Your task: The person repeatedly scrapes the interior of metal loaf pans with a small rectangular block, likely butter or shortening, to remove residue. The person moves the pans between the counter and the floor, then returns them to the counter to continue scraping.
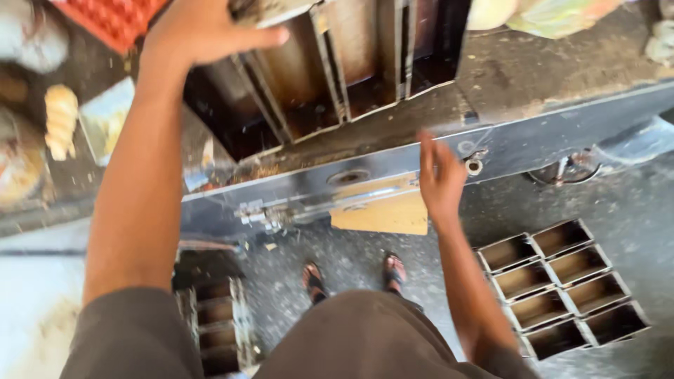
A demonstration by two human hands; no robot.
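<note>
our left hand [203,31] reaches to the top of the frame with the arm stretched out, fingers curled over the upper edge of a set of joined, rust-browned metal loaf tins [330,70], which lies tilted on the dark, grimy metal workbench [533,70] at upper centre. whether the hand truly grips it we cannot tell. our right hand [441,181] hangs at centre with its fingers loosely spread and holds nothing, just before the bench's front edge. another set of empty tins [562,284] sits on the floor at lower right.
</note>
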